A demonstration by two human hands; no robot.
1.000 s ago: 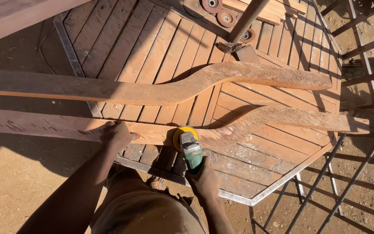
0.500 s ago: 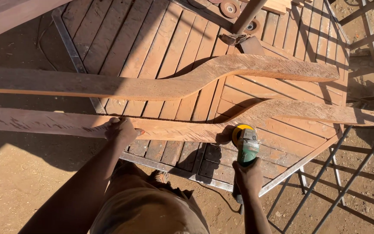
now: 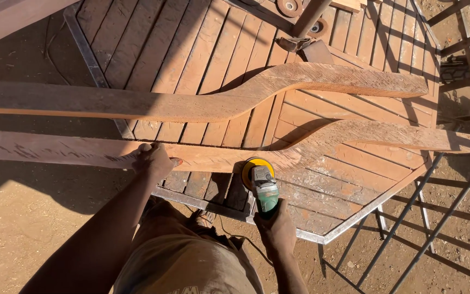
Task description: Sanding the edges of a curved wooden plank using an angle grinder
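Note:
Two long curved wooden planks lie across a slatted wooden table (image 3: 354,188). My left hand (image 3: 153,159) presses flat on the nearer plank (image 3: 61,151), holding it down. In my right hand (image 3: 277,228) is a green angle grinder (image 3: 265,191); its yellow sanding disc (image 3: 255,167) touches the near edge of that plank, just left of its bend. The farther plank (image 3: 202,103) lies parallel behind it, untouched.
The table has a metal frame (image 3: 354,223) and stands on sandy ground (image 3: 23,228). Thin metal bars (image 3: 425,218) slant at the right. Metal parts and discs (image 3: 300,22) sit at the table's far end. A wooden beam (image 3: 12,19) crosses the top left corner.
The grinder went right along the plank's edge, then came back left to a spot between its two earlier positions. My left hand stays pressed on the plank.

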